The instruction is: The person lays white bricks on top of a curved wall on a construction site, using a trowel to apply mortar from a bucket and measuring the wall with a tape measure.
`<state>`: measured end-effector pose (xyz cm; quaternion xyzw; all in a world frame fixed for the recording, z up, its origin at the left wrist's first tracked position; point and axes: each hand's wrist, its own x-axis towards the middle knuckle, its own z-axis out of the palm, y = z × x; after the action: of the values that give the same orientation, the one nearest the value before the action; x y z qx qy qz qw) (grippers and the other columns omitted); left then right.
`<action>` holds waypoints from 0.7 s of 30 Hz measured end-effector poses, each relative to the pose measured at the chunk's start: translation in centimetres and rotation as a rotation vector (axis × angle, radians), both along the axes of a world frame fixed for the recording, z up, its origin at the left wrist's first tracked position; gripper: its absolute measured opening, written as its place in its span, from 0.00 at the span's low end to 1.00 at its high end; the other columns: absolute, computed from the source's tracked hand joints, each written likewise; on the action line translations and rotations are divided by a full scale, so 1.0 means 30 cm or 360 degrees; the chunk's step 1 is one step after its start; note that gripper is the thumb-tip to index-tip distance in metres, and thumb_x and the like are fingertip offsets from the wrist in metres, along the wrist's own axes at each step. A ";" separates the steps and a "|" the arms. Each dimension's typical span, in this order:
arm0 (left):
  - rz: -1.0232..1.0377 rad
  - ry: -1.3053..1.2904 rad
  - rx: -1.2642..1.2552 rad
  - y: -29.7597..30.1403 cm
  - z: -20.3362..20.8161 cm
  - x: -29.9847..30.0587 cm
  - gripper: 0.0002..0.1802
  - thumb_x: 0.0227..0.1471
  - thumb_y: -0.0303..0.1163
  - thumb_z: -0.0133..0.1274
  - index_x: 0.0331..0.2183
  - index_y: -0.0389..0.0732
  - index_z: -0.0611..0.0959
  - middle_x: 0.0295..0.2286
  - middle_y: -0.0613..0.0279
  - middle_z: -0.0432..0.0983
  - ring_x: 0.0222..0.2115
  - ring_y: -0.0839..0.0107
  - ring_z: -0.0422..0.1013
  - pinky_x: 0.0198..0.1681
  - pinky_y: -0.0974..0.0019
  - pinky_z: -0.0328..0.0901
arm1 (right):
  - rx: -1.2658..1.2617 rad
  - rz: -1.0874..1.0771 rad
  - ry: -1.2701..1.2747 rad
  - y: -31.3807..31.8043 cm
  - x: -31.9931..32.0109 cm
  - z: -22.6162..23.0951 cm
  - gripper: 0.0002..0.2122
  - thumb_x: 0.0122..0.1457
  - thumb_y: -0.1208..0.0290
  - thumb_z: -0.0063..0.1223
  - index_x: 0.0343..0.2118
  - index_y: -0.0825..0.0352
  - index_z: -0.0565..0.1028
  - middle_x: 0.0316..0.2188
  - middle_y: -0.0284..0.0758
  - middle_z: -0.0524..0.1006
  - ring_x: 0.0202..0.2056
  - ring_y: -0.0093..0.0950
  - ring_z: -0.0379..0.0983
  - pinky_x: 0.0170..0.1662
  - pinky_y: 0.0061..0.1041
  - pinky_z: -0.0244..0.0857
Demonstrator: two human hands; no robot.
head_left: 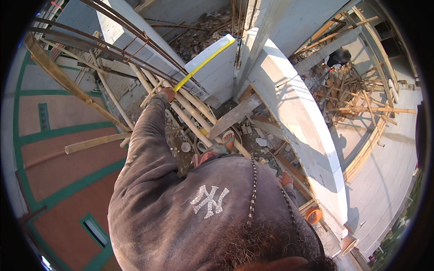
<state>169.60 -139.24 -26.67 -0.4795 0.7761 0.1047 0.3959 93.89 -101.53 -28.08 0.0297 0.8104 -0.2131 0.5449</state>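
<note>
My left arm reaches forward, and my left hand [168,94] is closed on a tape measure, whose case is mostly hidden by the fingers. Its yellow blade [204,63] runs out from the hand along the top edge of a short white block wall [212,67], up to that wall's far corner. Bamboo poles [192,113] pass just below this hand. Low on the right, my right hand [285,179] is beside a wooden board [296,174] and the long white block wall [300,104]. Its fingers are too small and partly hidden to read.
Thin steel bars [122,27] slant across the upper left. A wooden plank [235,116] crosses near my sandalled foot [229,141], high above rubble. An orange bucket [313,216] is at the right wall. Another person [339,56] is among scrap wood [343,90] far right.
</note>
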 end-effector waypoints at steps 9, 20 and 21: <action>0.0020 0.0128 -0.0062 0.015 -0.013 0.014 0.14 0.62 0.38 0.50 0.43 0.44 0.86 0.37 0.55 0.83 0.42 0.56 0.79 0.46 0.53 0.74 | 0.0030 -0.0018 -0.0026 0.004 0.005 -0.018 0.23 0.60 0.55 0.56 0.55 0.62 0.72 0.44 0.43 0.77 0.41 0.39 0.76 0.39 0.43 0.72; -0.0162 -0.0039 -0.0168 0.135 0.047 -0.033 0.17 0.58 0.33 0.52 0.49 0.48 0.84 0.45 0.60 0.81 0.51 0.57 0.74 0.57 0.58 0.67 | 0.0020 0.0029 -0.0034 -0.016 0.036 0.004 0.24 0.61 0.55 0.55 0.57 0.61 0.70 0.46 0.43 0.76 0.43 0.40 0.77 0.40 0.43 0.72; 0.0238 0.0161 -0.0093 0.154 0.051 -0.060 0.18 0.59 0.32 0.50 0.50 0.48 0.84 0.48 0.57 0.79 0.52 0.56 0.73 0.57 0.58 0.67 | 0.0006 0.0020 -0.0033 -0.012 0.039 0.010 0.24 0.61 0.55 0.55 0.57 0.61 0.70 0.46 0.43 0.76 0.43 0.40 0.76 0.40 0.43 0.72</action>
<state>167.80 -134.61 -25.13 -0.5416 0.7598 0.1354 0.3332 95.06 -101.88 -27.79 0.0278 0.8053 -0.2077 0.5546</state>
